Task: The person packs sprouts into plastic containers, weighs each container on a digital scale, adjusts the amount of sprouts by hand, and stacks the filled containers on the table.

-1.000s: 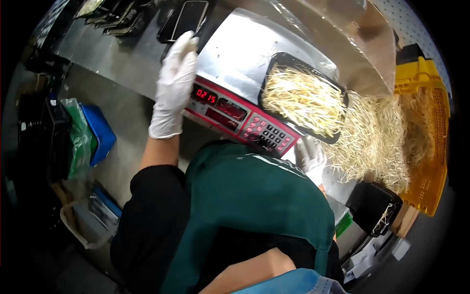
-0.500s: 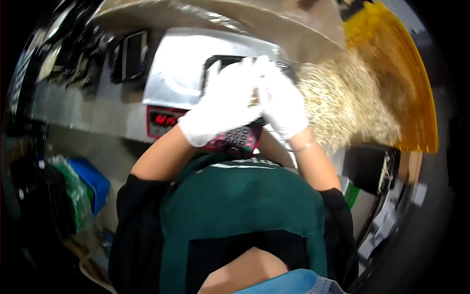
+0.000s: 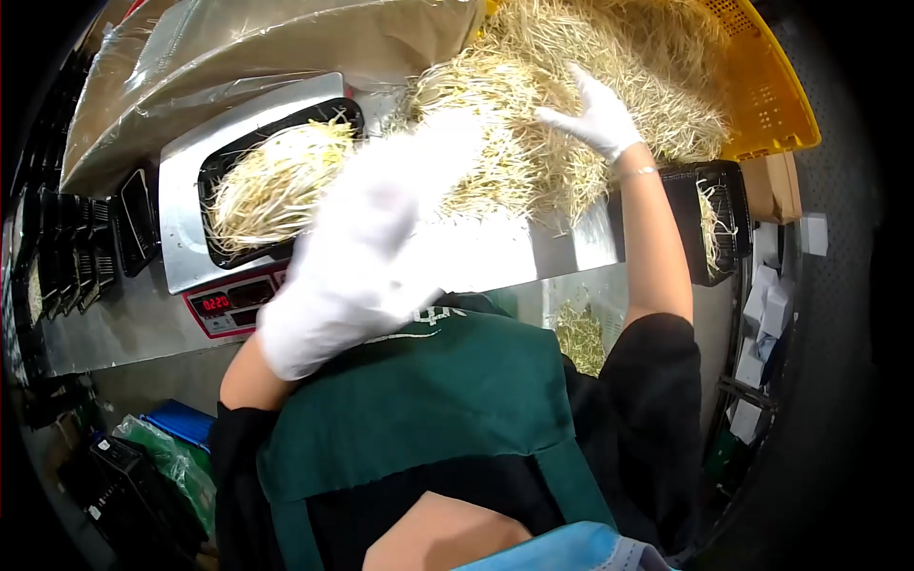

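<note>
Across the shiny table (image 3: 109,333), sprouts (image 3: 509,164) lie heaped at twelve o'clock. The right hand (image 3: 602,119) spreads loose fingers there; bright light hides whether the left hand (image 3: 354,238), near the tray (image 3: 206,186) at ten o'clock, grips.

Metal table (image 3: 143,328), blue object (image 3: 181,422) below the table's left front edge, greenish plastic bag (image 3: 171,463) and black box (image 3: 133,490) also below that edge, brown cardboard box (image 3: 773,188) beyond the table's right end.
</note>
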Demonstrator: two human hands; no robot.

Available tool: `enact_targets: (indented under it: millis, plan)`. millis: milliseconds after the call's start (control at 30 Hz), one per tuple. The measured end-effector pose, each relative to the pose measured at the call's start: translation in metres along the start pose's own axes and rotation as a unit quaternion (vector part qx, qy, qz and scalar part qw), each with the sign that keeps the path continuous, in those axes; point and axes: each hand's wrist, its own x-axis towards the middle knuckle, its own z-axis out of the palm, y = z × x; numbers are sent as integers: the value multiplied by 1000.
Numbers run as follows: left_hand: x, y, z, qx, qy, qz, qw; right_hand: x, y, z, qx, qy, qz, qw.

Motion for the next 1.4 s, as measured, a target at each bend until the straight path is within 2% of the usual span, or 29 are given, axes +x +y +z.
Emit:
enact_targets:
  millis: [33, 67, 133, 167, 200, 233, 300, 367, 400, 433, 467, 500, 533, 567, 600, 667, 700, 733, 800, 833, 867, 900, 933, 1033, 1067, 1200, 1267, 1333, 1400]
  plan:
    - [7, -4, 26, 4, -44, 28, 999, 6, 13, 19, -7, -15, -10, 1000]
    - [13, -14, 55, 10, -88, 56, 994, 7, 20, 33, -78, -32, -30, 996]
    - [12, -42, 120, 91, -2, -55, 994, 8, 15, 38, -180, -90, 12, 980]
    - [10, -55, 141, 95, 1, -60, 994, 11, 21, 40, -160, -79, 2, 984]
    - [8, -68, 159, 166, -22, -39, 985, 16, 25, 39, -158, -79, -5, 984]
    - [7, -78, 170, 235, -49, -16, 971, 21, 28, 35, -159, -124, 7, 979]
    - [15, -96, 182, 286, -59, -2, 957, 31, 34, 18, -159, -242, 32, 957]
    - [29, -117, 188, 386, -57, 9, 921, 34, 35, 13, -150, -264, 26, 952]
    - [40, -128, 182, 388, -54, 9, 920, 35, 38, 14, -139, -286, 24, 948]
    - [48, -139, 176, 410, -51, 35, 910, 35, 41, 15, -143, -288, 19, 947]
    - [53, -147, 171, 431, -49, 56, 900, 33, 45, 21, -140, -232, -14, 962]
    - [58, -151, 164, 375, -61, 47, 924, 32, 48, 26, -133, -175, -45, 975]
    - [57, -150, 162, 378, -62, 42, 923, 32, 51, 31, -123, -114, -74, 983]
    - [57, -148, 160, 375, -54, 44, 924, 33, 51, 34, -116, -101, -66, 986]
    - [59, -145, 157, 371, -45, 47, 926, 33, 41, 27, -113, -101, -69, 986]
    - [50, -127, 155, 390, -76, 25, 917, 26, 26, 7, -84, -243, 23, 966]
    - [43, -114, 154, 365, -92, -5, 926, 16, 23, 8, -69, -213, -4, 975]
    - [41, -106, 151, 340, -107, -34, 934, 13, 21, 6, -119, -232, 3, 965]
    - [44, -99, 149, 314, -120, -39, 941, 15, 32, 14, -50, -263, 29, 963]
    - [53, -99, 149, 269, -63, -44, 960, 15, 38, 21, -49, -265, 30, 963]
    - [63, -102, 147, 225, -4, -47, 973, 15, 47, 31, -52, -213, -6, 976]
    - [72, -106, 148, 275, 0, -49, 960, 15, 50, 35, -55, -161, -42, 985]
    - [82, -110, 148, 275, 1, -49, 960, 14, 54, 36, -56, -160, -43, 985]
    - [110, -122, 154, 329, 14, -1, 944, 13, 31, 15, -83, -260, 31, 962]
    - [115, -126, 158, 329, 15, -1, 944, 14, 25, 9, -84, -259, 30, 962]
    - [117, -144, 173, 342, 5, -18, 939, 12, 13, -10, -184, -201, 13, 962]
    - [113, -152, 175, 329, -7, -33, 944, 4, 20, -6, -195, -119, -54, 972]
    - [110, -157, 175, 328, -1, -26, 944, -6, 25, -5, -209, -133, -19, 969]
    - [110, -158, 175, 337, -13, -29, 941, -19, 27, -21, -188, -70, 3, 980]
